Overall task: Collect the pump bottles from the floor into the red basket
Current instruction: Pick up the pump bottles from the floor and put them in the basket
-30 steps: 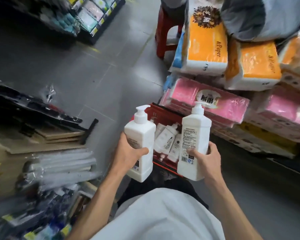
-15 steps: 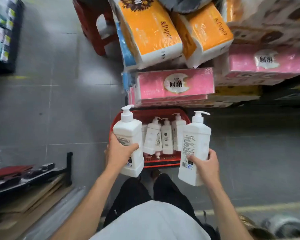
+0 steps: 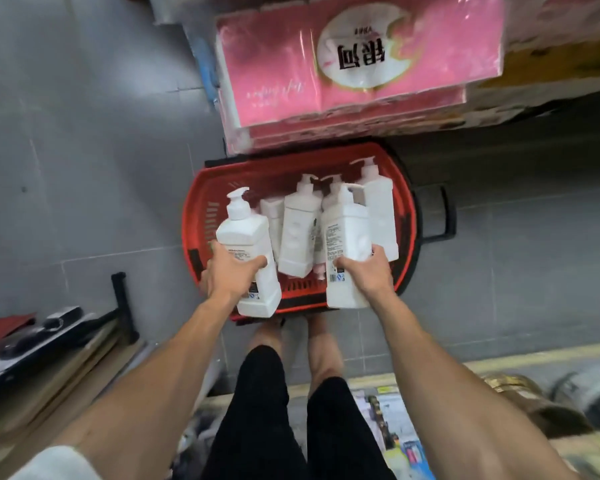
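Left grip (image 3: 231, 277), right grip (image 3: 366, 277) holding barcoded pump bottles (image 3: 246, 237) (image 3: 345, 223), over red basket (image 3: 203, 209)

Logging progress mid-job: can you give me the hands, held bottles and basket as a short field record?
left hand: grips the left pump bottle, upright, over the left side of the red basket
right hand: grips the right pump bottle over the basket's near right side
basket contents: at least three white pump bottles, leaning
basket position: on the floor, just before a pink tissue pack
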`<state>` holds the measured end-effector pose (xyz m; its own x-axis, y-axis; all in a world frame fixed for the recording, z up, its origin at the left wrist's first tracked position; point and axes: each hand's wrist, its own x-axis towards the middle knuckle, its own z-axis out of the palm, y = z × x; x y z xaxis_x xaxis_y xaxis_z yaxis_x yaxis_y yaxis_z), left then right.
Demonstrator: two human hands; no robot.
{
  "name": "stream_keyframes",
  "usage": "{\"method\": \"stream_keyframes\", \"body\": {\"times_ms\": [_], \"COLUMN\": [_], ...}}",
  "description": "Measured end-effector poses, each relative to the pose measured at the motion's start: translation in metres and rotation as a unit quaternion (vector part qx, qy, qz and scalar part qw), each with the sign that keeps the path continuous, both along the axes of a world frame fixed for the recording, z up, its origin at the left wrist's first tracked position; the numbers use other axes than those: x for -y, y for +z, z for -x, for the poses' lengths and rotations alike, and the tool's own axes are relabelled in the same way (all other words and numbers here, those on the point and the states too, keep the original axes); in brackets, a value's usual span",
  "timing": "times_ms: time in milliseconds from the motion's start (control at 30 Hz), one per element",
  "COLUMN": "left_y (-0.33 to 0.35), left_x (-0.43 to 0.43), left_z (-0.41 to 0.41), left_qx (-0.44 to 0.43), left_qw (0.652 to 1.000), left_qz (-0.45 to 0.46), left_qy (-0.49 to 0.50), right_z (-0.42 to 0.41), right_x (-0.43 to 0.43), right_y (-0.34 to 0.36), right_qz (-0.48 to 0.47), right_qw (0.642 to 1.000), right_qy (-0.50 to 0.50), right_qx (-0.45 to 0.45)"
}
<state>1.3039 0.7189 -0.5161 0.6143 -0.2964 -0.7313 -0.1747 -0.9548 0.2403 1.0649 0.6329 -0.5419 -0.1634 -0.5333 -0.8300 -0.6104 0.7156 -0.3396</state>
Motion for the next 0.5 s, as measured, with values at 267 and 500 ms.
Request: {"method": "stream_keyframes", "body": {"times_ms": [267, 500], "left_y": [-0.083, -0.11], "left_x": [0.015, 0.019], "left_z": [-0.003, -0.003], "left_qx": [0.023, 0.001], "left_qw": [0.999, 0.997], "left_qz": [-0.045, -0.064], "left_qy": [-0.016, -0.036], "right_z": [-0.021, -0.007], "right_x": [0.006, 0.0], "right_y": [-0.069, -0.094], "right_qz": [0.03, 0.038], "right_qw": [0.998, 0.995], "right_qy": [-0.008, 0.031], "right_qx": [0.046, 0.084]}}
